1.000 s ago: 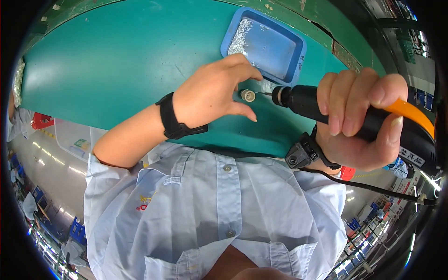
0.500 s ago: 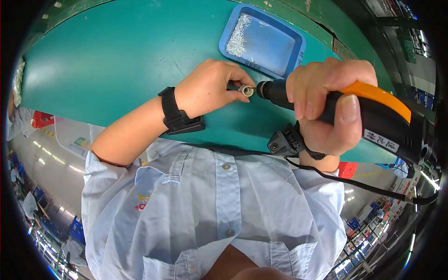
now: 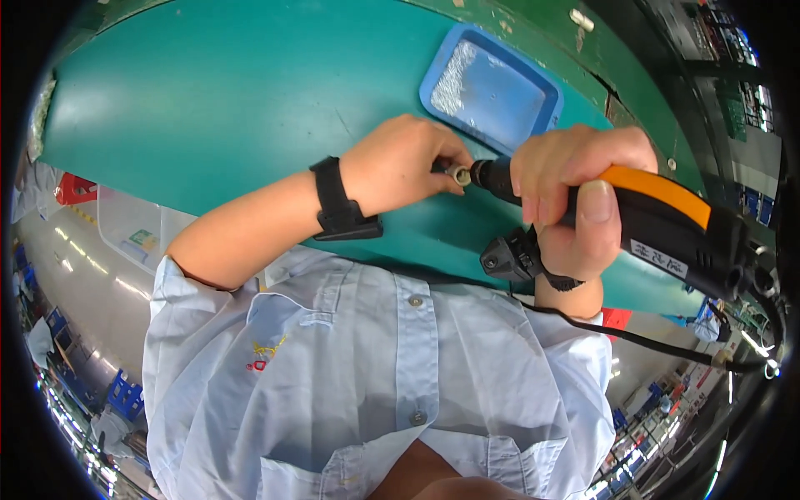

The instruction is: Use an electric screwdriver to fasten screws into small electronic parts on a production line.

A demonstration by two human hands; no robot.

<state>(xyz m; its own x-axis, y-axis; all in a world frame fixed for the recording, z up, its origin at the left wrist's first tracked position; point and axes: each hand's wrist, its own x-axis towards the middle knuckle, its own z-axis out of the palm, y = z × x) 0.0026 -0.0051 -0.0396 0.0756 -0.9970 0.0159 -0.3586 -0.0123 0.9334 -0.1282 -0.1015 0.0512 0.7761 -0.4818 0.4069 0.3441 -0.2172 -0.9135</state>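
Note:
My left hand [image 3: 406, 164] pinches a small beige cup-shaped part [image 3: 461, 176] between thumb and fingertips, its hollow end facing the tool. An electric screwdriver [image 3: 658, 208], black with an orange strip, lies in the closed grip of my right hand [image 3: 579, 196]. Its nose points left, right beside the beige part; whether the bit touches it I cannot make out. Just beyond my hands sits a blue tray [image 3: 546, 108], with a heap of tiny silvery metal pieces [image 3: 454, 82] along its left side, too small to name surely.
A green mat [image 3: 208, 108] covers the bench. From the screwdriver's back end, a black cable [image 3: 633, 346] loops below my right wrist. Dark straps with black devices sit on both wrists. A clear plastic bin [image 3: 137, 221] and a red object [image 3: 75, 189] stand past the bench's left front edge.
Both hands, with the beige part and the screwdriver, have shifted slightly in the picture, and the gap between part and tool nose looks smaller. The tray also appears further right as the view moved.

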